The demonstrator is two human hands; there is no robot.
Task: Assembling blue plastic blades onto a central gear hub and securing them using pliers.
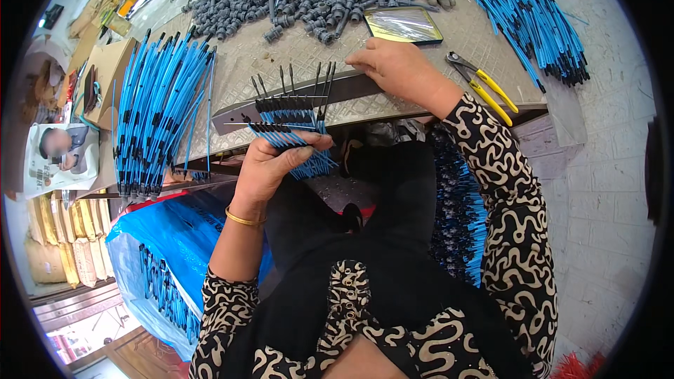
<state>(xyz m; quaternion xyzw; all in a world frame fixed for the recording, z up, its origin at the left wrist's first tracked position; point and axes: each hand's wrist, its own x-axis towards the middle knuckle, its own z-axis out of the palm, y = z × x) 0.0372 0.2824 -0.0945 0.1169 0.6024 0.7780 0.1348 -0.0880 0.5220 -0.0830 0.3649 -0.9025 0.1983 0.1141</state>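
Possibly, the fanned bundle of blue rods [288, 116], left of centre at the near edge of the tabletop [242, 49], could shed strays into your lap: many thin rods, one hold. Left grip [277, 161] closed around them; right grip [400, 70], upper centre, narrow, fingertips together by the dark bar [354, 88]; cannot tell if anything is pinched. Black tips could snag on that bar if you lift carelessly. Your right sleeve [495, 151] could knock the pliers [484, 88] off, being so close. Count: one bundle, one bar, one pliers, one wire tray [404, 26], two rod piles [158, 112] on top, upper left and upper right. Individual rods overlap too much to count.
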